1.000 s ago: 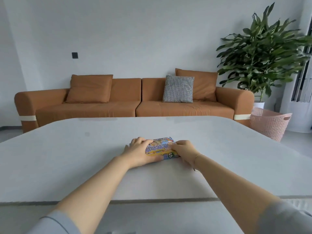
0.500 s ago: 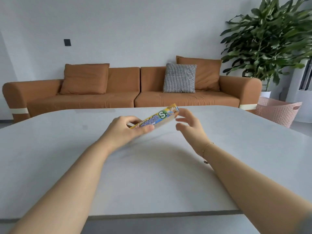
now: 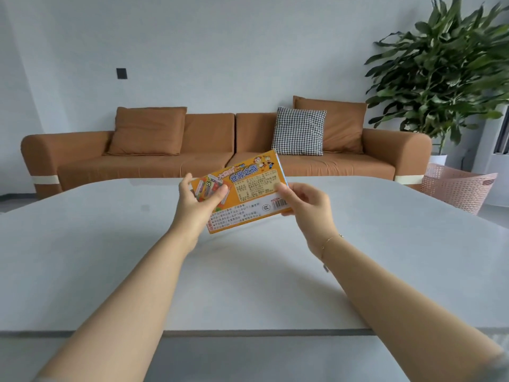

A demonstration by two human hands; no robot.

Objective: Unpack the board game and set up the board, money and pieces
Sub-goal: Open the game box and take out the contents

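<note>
A small orange board game box (image 3: 245,193) is held up above the white table (image 3: 248,271), tilted, with its printed back and barcode facing me. My left hand (image 3: 194,205) grips its left end, thumb across the printed face. My right hand (image 3: 305,205) pinches its right edge near the barcode. The box is closed; its contents are hidden.
A brown sofa (image 3: 220,150) with a checked cushion (image 3: 298,132) stands behind the table. A large potted plant (image 3: 443,73) and a pink basket (image 3: 457,188) are at the right. The table's near edge (image 3: 248,332) runs across the lower view.
The box was lifted off the table by both hands, then turned over so that its back faces me. My right hand, briefly off it, grips its right edge again.
</note>
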